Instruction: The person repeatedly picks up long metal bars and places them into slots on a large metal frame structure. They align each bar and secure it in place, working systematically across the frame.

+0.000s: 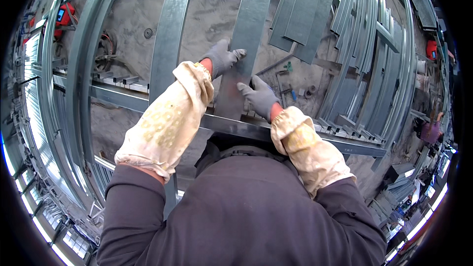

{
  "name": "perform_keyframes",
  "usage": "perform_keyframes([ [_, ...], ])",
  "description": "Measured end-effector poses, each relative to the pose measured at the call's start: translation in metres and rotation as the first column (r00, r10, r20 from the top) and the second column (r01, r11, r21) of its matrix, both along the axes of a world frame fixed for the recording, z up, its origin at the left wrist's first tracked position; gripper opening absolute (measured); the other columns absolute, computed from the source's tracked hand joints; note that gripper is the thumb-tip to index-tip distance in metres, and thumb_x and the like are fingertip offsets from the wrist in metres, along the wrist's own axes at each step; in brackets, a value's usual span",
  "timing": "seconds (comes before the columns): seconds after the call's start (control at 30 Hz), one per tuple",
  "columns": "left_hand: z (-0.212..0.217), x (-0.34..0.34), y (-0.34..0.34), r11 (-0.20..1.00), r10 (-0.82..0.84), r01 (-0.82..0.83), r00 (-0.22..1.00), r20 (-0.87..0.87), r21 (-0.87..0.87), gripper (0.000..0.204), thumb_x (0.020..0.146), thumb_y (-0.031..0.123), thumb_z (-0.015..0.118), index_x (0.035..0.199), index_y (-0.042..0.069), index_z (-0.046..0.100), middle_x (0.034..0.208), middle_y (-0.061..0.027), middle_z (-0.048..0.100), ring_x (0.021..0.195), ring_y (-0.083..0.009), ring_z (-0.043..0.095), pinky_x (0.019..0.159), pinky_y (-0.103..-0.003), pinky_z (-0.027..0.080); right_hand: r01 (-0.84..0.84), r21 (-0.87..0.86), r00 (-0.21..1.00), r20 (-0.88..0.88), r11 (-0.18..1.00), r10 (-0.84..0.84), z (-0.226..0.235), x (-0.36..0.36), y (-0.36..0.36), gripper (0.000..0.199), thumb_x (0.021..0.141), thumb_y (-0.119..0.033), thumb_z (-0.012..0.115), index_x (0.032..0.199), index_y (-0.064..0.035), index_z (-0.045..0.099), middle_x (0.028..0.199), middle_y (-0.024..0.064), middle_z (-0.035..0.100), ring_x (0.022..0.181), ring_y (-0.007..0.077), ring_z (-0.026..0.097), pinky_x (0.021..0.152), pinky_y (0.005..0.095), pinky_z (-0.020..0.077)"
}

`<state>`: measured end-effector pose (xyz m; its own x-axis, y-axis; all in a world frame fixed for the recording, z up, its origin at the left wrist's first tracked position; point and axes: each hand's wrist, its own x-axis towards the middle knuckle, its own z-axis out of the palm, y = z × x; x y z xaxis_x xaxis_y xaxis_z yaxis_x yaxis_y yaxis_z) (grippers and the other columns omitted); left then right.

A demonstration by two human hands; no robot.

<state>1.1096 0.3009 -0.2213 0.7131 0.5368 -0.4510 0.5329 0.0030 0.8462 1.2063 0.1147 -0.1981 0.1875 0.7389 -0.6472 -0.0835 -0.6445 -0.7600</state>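
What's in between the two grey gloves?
Between the left hand and the right hand, the head view shows only the flat grey metal strip both rest on.

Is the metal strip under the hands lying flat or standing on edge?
Flat: the metal strip shows its broad face, with left hand and right hand on it.

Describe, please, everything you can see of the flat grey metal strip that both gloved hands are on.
The flat grey metal strip is a long, dull galvanised-looking band with faint mottling. It runs from the top of the picture down to its near end, which lies on a dark steel cross beam. The left hand, in a grey glove, presses its left edge; the right hand rests on its right edge lower down.
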Motion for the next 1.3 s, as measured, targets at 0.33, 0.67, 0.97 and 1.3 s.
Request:
perform_keyframes([
  [0.33, -0.024, -0.005, 0.011, 0.996, -0.057, 0.066, 0.989, 0.133, -0.064, 0.045, 0.095, 0.026, 0.069, 0.128, -0.004, 0.060, 0.109, -0.0105, 0.072, 0.095, -0.0167, 0.065, 0.086, -0.034, 0.053, -0.245, -0.227, 0.883, 0.349, 0.943, 0.314, -0.004, 0.007, 0.018, 0.052, 0.095, -0.042, 0.068, 0.124, 0.0007, 0.061, 0.101, 0.0199, 0.072, 0.092, 0.0285, 0.071, 0.083, 0.0400, 0.0558],
  [0.67, 0.052, 0.070, -0.060, 0.635, -0.020, 0.016, 1.000, -0.004, 0.773, 0.077, 0.078, 0.026, 0.082, 0.144, 0.004, 0.050, 0.136, -0.0213, 0.054, 0.126, -0.0409, 0.052, 0.108, -0.045, 0.043, 0.650, 0.383, 0.655, 0.154, 0.656, -0.739, -0.027, 0.171, -0.007, 0.033, 0.097, -0.024, 0.068, 0.121, -0.0011, 0.064, 0.098, 0.0091, 0.071, 0.084, 0.0157, 0.066, 0.077, 0.0317, 0.0543],
  [0.97, -0.003, 0.221, -0.062, 0.822, 0.280, -0.157, 0.949, -0.148, 0.547, 0.080, 0.087, 0.039, 0.072, 0.146, -0.007, 0.045, 0.139, -0.0296, 0.056, 0.130, -0.0399, 0.055, 0.107, -0.044, 0.044, 0.533, 0.108, 0.846, -0.035, 0.839, -0.532, -0.039, 0.231, 0.054, 0.076, 0.092, -0.048, 0.070, 0.138, 0.0111, 0.054, 0.120, 0.0243, 0.071, 0.118, 0.0303, 0.066, 0.100, 0.0387, 0.0499],
  [1.3, 0.002, 0.260, -0.098, 0.941, 0.176, -0.179, 0.984, 0.037, 0.286, 0.047, 0.103, 0.045, 0.057, 0.089, 0.000, 0.064, 0.074, -0.0089, 0.066, 0.067, -0.0269, 0.057, 0.066, -0.045, 0.047, 0.490, 0.050, 0.803, 0.364, 0.870, -0.473, 0.021, 0.309, 0.032, 0.106, 0.082, -0.078, 0.064, 0.135, 0.0124, 0.056, 0.134, 0.0355, 0.059, 0.133, 0.0449, 0.053, 0.110, 0.0433, 0.0450],
])
